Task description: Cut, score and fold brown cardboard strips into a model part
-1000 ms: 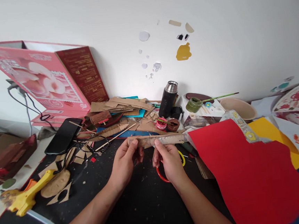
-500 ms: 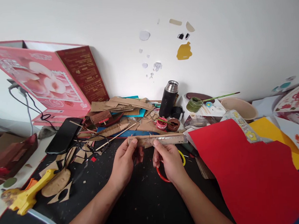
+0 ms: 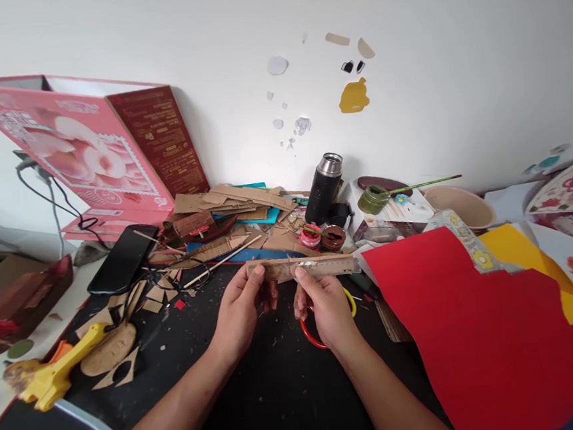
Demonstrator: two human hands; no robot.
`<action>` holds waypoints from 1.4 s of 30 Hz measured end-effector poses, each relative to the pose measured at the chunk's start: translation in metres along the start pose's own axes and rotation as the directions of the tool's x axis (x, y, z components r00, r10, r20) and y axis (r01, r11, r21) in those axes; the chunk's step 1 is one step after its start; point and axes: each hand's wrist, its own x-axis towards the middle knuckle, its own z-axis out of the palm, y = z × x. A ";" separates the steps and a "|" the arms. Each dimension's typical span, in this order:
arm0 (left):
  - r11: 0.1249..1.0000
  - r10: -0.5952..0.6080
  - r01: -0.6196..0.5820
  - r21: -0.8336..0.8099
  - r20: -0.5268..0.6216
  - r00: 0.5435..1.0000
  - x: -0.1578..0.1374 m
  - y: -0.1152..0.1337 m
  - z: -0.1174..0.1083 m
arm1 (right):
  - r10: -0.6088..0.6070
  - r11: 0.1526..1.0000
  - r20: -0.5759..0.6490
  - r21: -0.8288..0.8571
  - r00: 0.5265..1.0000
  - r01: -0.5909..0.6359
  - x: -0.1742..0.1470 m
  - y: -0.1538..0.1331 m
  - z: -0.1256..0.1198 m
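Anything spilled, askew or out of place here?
The flask looks uncapped close to open paint jars, so paint might get in; cardboard scraps lie strewn left of the left hand.

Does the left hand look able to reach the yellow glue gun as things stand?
Probably yes: nothing covers the yellow glue gun, though the left hand would first have to release the ruler.

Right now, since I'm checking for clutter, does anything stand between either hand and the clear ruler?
Nothing visible does: the left hand and right hand both hold the ruler, together with a cardboard strip. A red loop shows lower down, partly hidden by the right hand.
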 end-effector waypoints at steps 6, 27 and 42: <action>0.998 0.032 -0.032 0.056 0.004 0.999 0.000 0.003 0.002 | -0.006 1.000 -0.005 0.013 1.000 0.006 0.000 0.001 0.000; 0.999 -0.006 0.005 0.037 0.027 1.000 -0.001 0.004 0.001 | -0.004 1.000 0.004 -0.015 1.000 0.004 -0.001 -0.001 0.000; 0.999 0.007 -0.008 0.045 0.026 1.000 0.000 0.003 0.001 | -0.003 1.000 0.005 -0.021 1.000 0.004 -0.001 0.000 0.000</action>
